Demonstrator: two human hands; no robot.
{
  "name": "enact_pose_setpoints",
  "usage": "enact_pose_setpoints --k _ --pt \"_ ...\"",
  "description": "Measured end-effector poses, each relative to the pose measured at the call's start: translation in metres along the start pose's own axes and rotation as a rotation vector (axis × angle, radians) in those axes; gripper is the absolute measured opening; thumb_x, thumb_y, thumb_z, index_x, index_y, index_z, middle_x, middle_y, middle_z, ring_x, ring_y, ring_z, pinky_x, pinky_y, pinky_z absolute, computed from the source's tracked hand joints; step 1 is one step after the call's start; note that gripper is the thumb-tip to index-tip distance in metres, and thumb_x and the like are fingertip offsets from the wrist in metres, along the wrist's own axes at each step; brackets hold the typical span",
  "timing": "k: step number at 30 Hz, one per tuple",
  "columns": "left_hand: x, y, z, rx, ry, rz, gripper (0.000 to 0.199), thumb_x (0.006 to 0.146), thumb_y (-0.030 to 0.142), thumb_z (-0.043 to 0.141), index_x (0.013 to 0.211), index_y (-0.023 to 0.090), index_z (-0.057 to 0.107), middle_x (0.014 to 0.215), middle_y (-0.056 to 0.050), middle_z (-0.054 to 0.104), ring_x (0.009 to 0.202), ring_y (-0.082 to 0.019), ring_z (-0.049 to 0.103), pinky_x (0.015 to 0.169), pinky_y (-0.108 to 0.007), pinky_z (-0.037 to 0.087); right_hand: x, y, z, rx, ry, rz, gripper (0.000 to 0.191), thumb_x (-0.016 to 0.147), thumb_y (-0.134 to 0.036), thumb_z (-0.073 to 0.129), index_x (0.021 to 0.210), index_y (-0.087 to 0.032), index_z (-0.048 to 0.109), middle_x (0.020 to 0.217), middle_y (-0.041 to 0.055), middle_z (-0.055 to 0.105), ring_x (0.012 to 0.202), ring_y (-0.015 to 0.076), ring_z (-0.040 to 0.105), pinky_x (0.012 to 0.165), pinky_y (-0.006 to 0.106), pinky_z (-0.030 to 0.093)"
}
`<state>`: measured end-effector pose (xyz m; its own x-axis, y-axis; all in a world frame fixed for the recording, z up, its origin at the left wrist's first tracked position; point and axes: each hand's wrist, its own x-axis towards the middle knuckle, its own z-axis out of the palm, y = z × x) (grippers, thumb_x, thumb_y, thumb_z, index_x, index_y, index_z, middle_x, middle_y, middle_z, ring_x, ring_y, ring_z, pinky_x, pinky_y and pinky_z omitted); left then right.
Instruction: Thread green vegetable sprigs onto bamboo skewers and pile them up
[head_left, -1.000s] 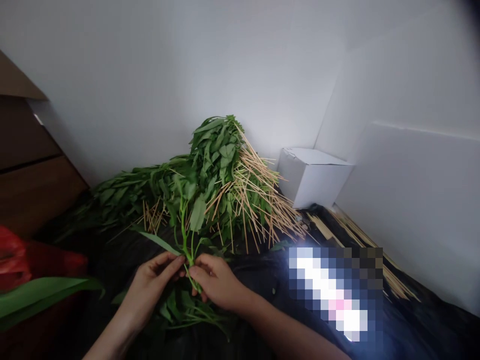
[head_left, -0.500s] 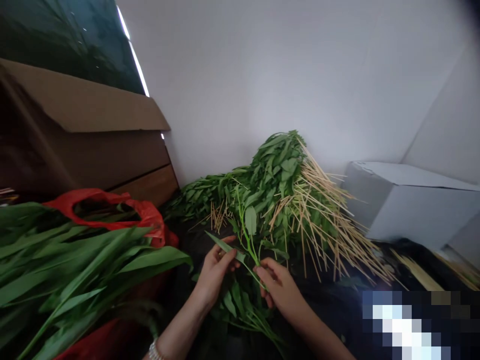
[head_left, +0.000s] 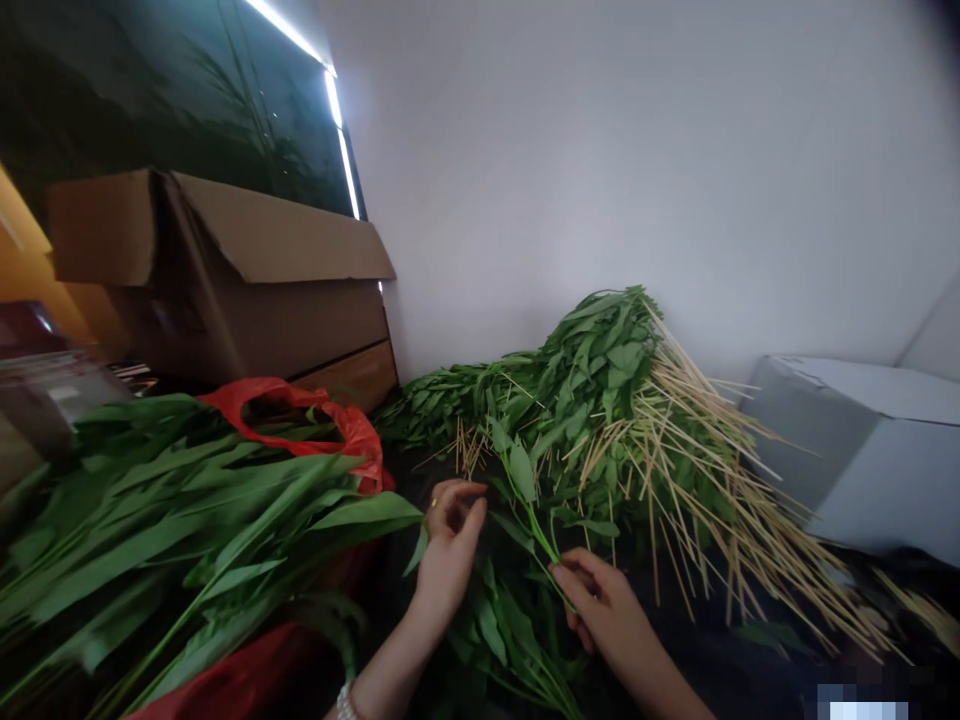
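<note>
Between the thumb and fingers of my right hand [head_left: 596,600] is a leafy green stem [head_left: 534,525] that looks like water spinach, its top leaning up and left. My left hand [head_left: 454,535] is to the left of that stem, apart from it, thumb and index finger spread with nothing between them. A narrow leaf [head_left: 417,552] shows just behind the left hand; whether it touches the hand I cannot tell. Below both hands lie more loose leafy stems [head_left: 495,620] on a dark surface.
On the left, a red plastic bag [head_left: 360,440] holds long-leaved greens [head_left: 172,530]. Behind it stands an open cardboard box [head_left: 300,320]. A heap of greens [head_left: 600,350] with thin pale sticks [head_left: 690,450] leans by the wall; a white box [head_left: 832,430] stands at right.
My left hand has moved away from the stem, and its thumb and index finger no longer pinch a leaf. The right hand still grips the stem. The view has turned left.
</note>
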<state>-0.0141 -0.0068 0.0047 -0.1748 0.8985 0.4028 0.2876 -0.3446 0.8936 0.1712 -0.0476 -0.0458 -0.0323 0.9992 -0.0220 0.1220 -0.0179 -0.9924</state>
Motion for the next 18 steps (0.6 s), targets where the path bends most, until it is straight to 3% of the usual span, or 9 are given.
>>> enact_pose_setpoints --k 4,8,12,18 --pt "-0.010 -0.006 0.012 -0.014 -0.209 0.009 0.021 0.080 0.037 0.064 0.072 0.019 0.069 0.070 -0.005 0.064 0.067 -0.019 0.057 0.063 -0.031 0.044 -0.002 0.002 0.002 -0.015 -0.005 -0.010 0.043 0.075 -0.068 0.056 0.081 -0.026 0.061 0.050 -0.0032 0.050 0.034 0.0115 0.039 0.035 0.025 0.029" --pt "-0.014 -0.014 0.022 -0.119 -0.349 -0.149 0.035 0.075 0.049 0.068 0.068 0.015 0.067 0.059 -0.001 0.059 0.049 -0.011 0.047 0.047 -0.023 0.036 -0.004 0.002 0.003 -0.145 0.047 -0.088 0.039 0.078 -0.058 0.057 0.089 -0.022 0.065 0.053 -0.0041 0.052 0.043 0.0123 0.045 0.043 0.024 0.036" --pt "-0.011 -0.017 0.022 -0.318 -0.392 -0.335 0.047 0.065 0.058 0.074 0.069 0.013 0.062 0.060 0.000 0.062 0.039 -0.006 0.042 0.040 -0.020 0.029 -0.008 -0.003 0.002 -0.255 0.102 -0.209 0.031 0.080 -0.049 0.057 0.091 -0.022 0.068 0.062 -0.0020 0.057 0.060 0.0155 0.055 0.058 0.025 0.042" --pt "-0.012 -0.011 0.021 -0.499 -0.382 -0.444 0.039 0.059 0.041 0.085 0.073 0.012 0.063 0.061 0.002 0.061 0.045 -0.005 0.047 0.043 -0.016 0.035 -0.010 -0.007 0.003 -0.281 0.103 -0.214 0.032 0.079 -0.045 0.061 0.100 -0.022 0.068 0.063 -0.0038 0.054 0.058 0.0141 0.051 0.057 0.024 0.040"
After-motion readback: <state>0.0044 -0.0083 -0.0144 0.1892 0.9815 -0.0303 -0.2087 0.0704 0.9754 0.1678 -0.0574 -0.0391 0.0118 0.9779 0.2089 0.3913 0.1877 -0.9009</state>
